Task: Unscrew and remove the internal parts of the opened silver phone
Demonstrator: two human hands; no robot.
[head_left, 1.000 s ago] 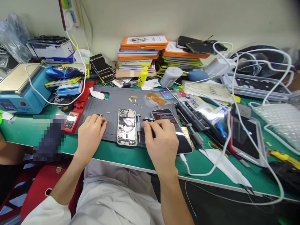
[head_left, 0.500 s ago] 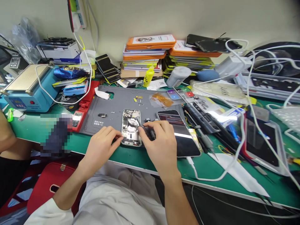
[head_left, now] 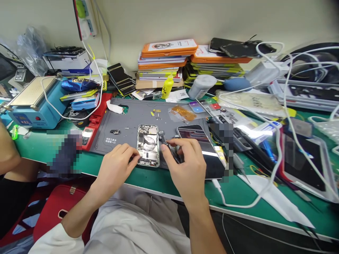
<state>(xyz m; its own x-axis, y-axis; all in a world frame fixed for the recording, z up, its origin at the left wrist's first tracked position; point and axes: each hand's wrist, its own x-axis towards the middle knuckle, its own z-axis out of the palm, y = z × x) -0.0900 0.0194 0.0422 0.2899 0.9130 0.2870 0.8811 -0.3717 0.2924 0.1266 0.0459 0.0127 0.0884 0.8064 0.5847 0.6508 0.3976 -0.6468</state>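
Note:
An opened phone body lies on a grey work mat, its inner parts showing. My left hand rests at the phone's lower left corner, fingers curled against its edge. My right hand is closed around a dark screwdriver, whose handle end points up beside the phone's right edge. A black phone screen lies just right of that hand. A small dark part sits on the mat to the left.
Stacks of orange and yellow boxes line the wall. A blue heating machine stands far left, a red device beside the mat. White cables, tools and trays crowd the right. Another person's arm is at the left edge.
My left hand moved from the mat's left part to the phone's lower left corner. My right hand picked up the screwdriver and brought it beside the phone.

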